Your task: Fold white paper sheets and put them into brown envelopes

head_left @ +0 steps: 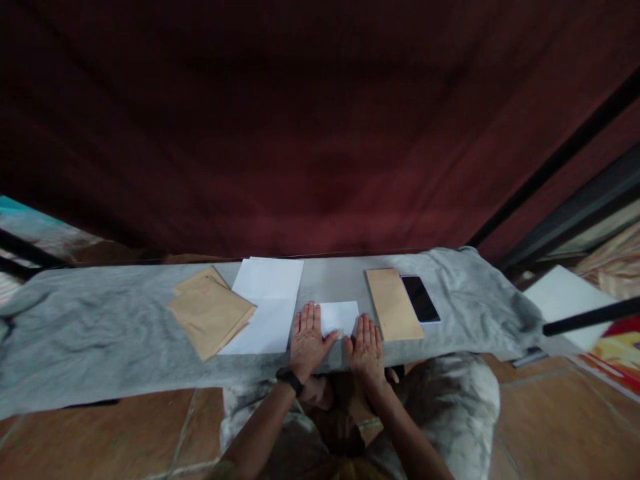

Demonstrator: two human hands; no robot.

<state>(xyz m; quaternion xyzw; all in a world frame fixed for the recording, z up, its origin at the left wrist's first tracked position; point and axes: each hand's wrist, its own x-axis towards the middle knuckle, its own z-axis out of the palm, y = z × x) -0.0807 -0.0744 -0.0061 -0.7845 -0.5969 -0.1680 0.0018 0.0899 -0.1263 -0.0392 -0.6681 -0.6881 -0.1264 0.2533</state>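
A small white sheet of paper (340, 317), seemingly folded, lies flat on the grey cloth in front of me. My left hand (309, 337) rests flat over its left edge, fingers stretched away from me and thumb pointing inward. On the opposite side my right hand (367, 347) lies flat at the right edge, its fingers also straight. Both thumbs come near each other at the paper's near edge. Just left of my left hand are larger white sheets (273, 287), partly under brown envelopes (213, 313). To the right of my right hand sits a stack of brown envelopes (395, 307).
A grey cloth (110, 327) covers the narrow bench. Beside the right-hand envelopes lies a phone (421, 299) with a dark screen. A dark red curtain (325, 167) hangs behind the bench. At far right are a white box-like object (570, 300) and a black bar (593, 316).
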